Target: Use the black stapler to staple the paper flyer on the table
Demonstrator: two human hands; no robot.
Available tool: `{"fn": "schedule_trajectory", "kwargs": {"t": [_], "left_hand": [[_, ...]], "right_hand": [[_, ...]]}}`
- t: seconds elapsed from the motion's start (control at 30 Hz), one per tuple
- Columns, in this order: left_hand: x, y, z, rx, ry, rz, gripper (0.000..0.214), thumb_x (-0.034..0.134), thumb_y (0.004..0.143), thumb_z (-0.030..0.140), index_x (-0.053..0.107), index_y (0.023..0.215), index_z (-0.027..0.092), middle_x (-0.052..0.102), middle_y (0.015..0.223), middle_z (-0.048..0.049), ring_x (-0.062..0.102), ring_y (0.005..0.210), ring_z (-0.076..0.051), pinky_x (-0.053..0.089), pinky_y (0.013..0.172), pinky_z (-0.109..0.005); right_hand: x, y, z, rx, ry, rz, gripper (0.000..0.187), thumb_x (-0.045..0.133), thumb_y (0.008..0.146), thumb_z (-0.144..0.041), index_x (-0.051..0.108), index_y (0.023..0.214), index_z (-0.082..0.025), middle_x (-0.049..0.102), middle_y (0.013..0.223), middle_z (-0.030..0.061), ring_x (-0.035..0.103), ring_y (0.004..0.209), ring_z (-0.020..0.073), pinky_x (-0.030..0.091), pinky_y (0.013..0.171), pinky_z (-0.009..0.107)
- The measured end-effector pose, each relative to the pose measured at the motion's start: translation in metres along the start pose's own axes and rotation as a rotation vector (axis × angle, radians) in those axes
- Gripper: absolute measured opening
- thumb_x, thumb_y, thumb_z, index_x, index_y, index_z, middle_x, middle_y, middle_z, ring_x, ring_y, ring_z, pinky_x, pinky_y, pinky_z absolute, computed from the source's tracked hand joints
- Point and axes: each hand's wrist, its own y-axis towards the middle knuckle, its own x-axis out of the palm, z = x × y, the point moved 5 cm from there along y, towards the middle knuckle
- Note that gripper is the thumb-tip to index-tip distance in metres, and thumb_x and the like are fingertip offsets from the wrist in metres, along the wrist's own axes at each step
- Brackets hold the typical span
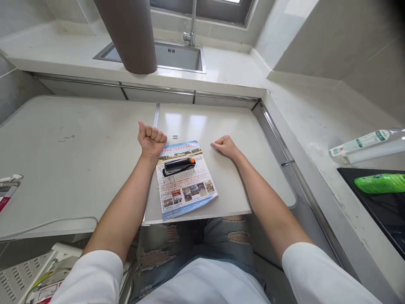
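Left hand (152,139): clenched to a fist, thumb raised, at the upper left corner of the leaflet (186,190), grasping nothing. Right hand (225,146): loosely curled, resting on the tabletop (79,160) just right of the leaflet, apart from it, grasping nothing. Stapler (179,166): black with an orange tip, flat on the upper half of the leaflet, between both hands, touched by neither. Lower left corner of the leaflet at the front edge of the tabletop. Sink (177,57) and faucet (191,25) beyond; bottle (363,145) on its side on the adjoining tabletop at far right.
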Motion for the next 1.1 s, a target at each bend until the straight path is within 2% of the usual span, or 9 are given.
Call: {"fn": "schedule_trajectory", "kwargs": {"t": [0.2, 0.33, 0.43, 0.53, 0.63, 0.73, 0.83, 0.93, 1.1], "left_hand": [[-0.001, 0.001, -0.002, -0.009, 0.029, -0.019, 0.062, 0.036, 0.107, 0.052, 0.015, 0.057, 0.021, 0.007, 0.05, 0.0082, 0.016, 0.036, -0.007, 0.013, 0.038, -0.023], [-0.001, 0.003, -0.004, -0.042, 0.043, -0.105, 0.064, 0.039, 0.103, 0.057, 0.014, 0.056, 0.021, 0.007, 0.048, 0.0076, 0.016, 0.037, -0.008, 0.014, 0.04, -0.024], [-0.001, 0.005, -0.006, -0.063, 0.074, -0.157, 0.067, 0.043, 0.098, 0.063, 0.014, 0.055, 0.021, 0.006, 0.049, 0.0073, 0.014, 0.039, -0.009, 0.014, 0.041, -0.026], [-0.001, 0.006, -0.008, -0.067, 0.088, -0.199, 0.065, 0.04, 0.098, 0.063, 0.015, 0.055, 0.021, 0.005, 0.049, 0.0068, 0.013, 0.041, -0.01, 0.014, 0.042, -0.026], [-0.001, 0.006, -0.007, -0.03, 0.086, -0.226, 0.063, 0.04, 0.097, 0.061, 0.015, 0.055, 0.021, 0.006, 0.049, 0.0064, 0.012, 0.042, -0.01, 0.014, 0.042, -0.027], [-0.001, 0.006, -0.005, 0.014, 0.078, -0.244, 0.064, 0.044, 0.095, 0.062, 0.015, 0.055, 0.02, 0.006, 0.048, 0.0063, 0.009, 0.044, -0.011, 0.013, 0.043, -0.028], [0.0, 0.004, -0.004, 0.039, 0.061, -0.255, 0.065, 0.045, 0.094, 0.063, 0.016, 0.054, 0.02, 0.006, 0.048, 0.0064, 0.008, 0.045, -0.011, 0.012, 0.043, -0.028], [0.001, 0.003, -0.003, 0.05, 0.016, -0.286, 0.066, 0.041, 0.096, 0.063, 0.015, 0.054, 0.02, 0.004, 0.047, 0.0064, 0.006, 0.044, -0.011, 0.012, 0.042, -0.028], [0.0, 0.004, -0.002, 0.044, -0.043, -0.36, 0.07, 0.044, 0.096, 0.064, 0.014, 0.052, 0.019, -0.002, 0.048, 0.0069, 0.001, 0.044, -0.01, 0.01, 0.041, -0.028]], "right_hand": [[-0.018, -0.004, 0.006, -0.022, 0.442, 0.039, 0.063, 0.073, 0.077, -0.037, 0.016, 0.054, -0.024, 0.012, 0.056, -0.0074, 0.011, 0.055, 0.0071, 0.01, 0.055, 0.029], [-0.02, -0.003, 0.011, -0.027, 0.553, 0.001, 0.066, 0.074, 0.077, -0.039, 0.015, 0.052, -0.025, 0.011, 0.056, -0.0076, 0.012, 0.054, 0.0075, 0.014, 0.053, 0.028], [-0.019, -0.003, 0.003, -0.067, 0.467, 0.048, 0.065, 0.073, 0.082, -0.041, 0.02, 0.049, -0.023, 0.016, 0.053, -0.0074, 0.016, 0.052, 0.0075, 0.019, 0.051, 0.026], [-0.013, -0.005, -0.019, -0.18, 0.281, 0.082, 0.052, 0.066, 0.092, -0.045, 0.045, 0.052, -0.02, 0.041, 0.054, -0.0039, 0.038, 0.055, 0.0101, 0.035, 0.056, 0.025], [0.009, -0.01, -0.049, -0.382, 0.119, -0.028, 0.029, 0.063, 0.097, -0.043, 0.073, 0.089, -0.017, 0.072, 0.089, 0.0058, 0.064, 0.086, 0.0182, 0.051, 0.083, 0.031], [0.039, -0.018, -0.073, -0.586, 0.02, -0.223, 0.031, 0.061, 0.1, -0.039, 0.072, 0.121, -0.02, 0.072, 0.124, 0.012, 0.065, 0.117, 0.0232, 0.049, 0.105, 0.039], [0.063, -0.024, -0.081, -0.689, -0.084, -0.403, 0.034, 0.056, 0.103, -0.033, 0.068, 0.132, -0.021, 0.069, 0.133, 0.0124, 0.06, 0.128, 0.023, 0.045, 0.112, 0.041], [0.069, -0.024, -0.079, -0.691, -0.155, -0.438, 0.032, 0.055, 0.104, -0.03, 0.069, 0.13, -0.02, 0.071, 0.128, 0.0127, 0.062, 0.124, 0.0227, 0.046, 0.109, 0.041], [0.066, -0.023, -0.074, -0.683, -0.142, -0.441, 0.023, 0.06, 0.101, -0.032, 0.076, 0.111, -0.018, 0.074, 0.118, 0.0123, 0.066, 0.112, 0.0213, 0.049, 0.103, 0.037]]}}
